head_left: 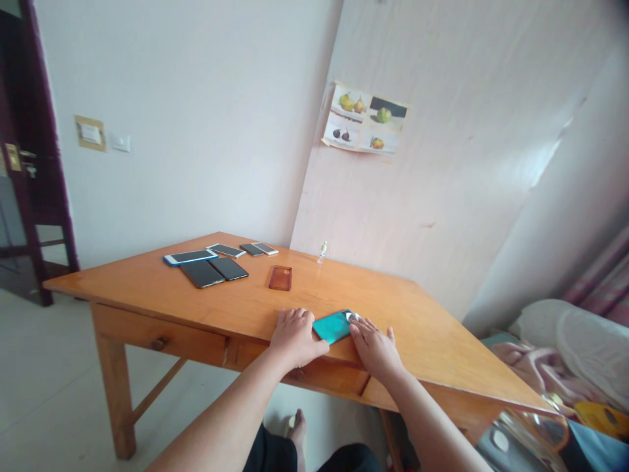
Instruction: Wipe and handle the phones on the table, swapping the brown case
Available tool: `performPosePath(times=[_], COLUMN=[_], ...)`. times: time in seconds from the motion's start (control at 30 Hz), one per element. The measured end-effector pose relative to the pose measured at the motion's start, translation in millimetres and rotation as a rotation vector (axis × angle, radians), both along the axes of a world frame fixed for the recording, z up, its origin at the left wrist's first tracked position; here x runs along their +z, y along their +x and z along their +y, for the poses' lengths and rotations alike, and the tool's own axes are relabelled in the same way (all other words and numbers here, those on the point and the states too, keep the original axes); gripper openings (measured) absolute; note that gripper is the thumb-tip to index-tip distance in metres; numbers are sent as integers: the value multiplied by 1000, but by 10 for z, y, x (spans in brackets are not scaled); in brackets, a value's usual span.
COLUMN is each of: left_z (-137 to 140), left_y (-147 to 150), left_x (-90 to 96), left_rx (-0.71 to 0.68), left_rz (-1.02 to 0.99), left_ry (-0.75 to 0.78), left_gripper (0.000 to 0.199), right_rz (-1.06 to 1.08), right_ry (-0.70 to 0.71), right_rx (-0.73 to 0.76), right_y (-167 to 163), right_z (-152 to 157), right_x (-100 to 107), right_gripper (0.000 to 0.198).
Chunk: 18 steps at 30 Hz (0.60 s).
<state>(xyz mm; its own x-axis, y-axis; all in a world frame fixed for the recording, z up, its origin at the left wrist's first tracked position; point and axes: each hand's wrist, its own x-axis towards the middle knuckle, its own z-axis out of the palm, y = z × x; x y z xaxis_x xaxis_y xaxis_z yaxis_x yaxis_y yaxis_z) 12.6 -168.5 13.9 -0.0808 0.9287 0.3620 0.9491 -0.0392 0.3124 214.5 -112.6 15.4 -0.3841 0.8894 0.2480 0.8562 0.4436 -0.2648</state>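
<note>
A teal phone (333, 327) lies flat at the table's front edge, between my two hands. My left hand (295, 337) steadies its left end, with the thumb along the near corner and the fingers curled at the left side. My right hand (374, 344) rests on the phone's right end. Under its fingertips is a small white wad (352, 317), which looks like a tissue or cloth. It partly covers the dark upper corner of the phone. A reddish-brown clear phone case (280, 278) lies a little beyond my left hand.
Several phones lie at the table's left, among them a blue-edged one (190, 257) and a black one (202, 273). A small clear bottle (323, 252) stands at the back edge of the wooden table (422, 328). Bedding (565, 347) is at the right.
</note>
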Motion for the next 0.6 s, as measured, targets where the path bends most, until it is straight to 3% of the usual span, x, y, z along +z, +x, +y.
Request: performPosePath(times=[0.07, 0.27, 0.33, 0.5, 0.6], left_z=[4, 24, 23, 19, 20], left_y=[0, -12, -14, -18, -13], left_x=[-6, -39, -40, -37, -36], left_rx=[-7, -25, -28, -25, -26], left_rz=[2, -18, -8, 8, -3], left_ry=[7, 9, 8, 19, 19], left_gripper=[33, 39, 37, 35, 34], right_rz=[10, 50, 39, -22, -20], right_ry=[-16, -58, -56, -66, -63], right_rx=[-21, 377, 338, -7, 62], right_y=[-11, -225, -218, -114, -197], right_z=[42, -264, -196, 198, 140], right_x=[-2, -3, 14, 49, 35], right_gripper=[47, 49, 49, 48, 49])
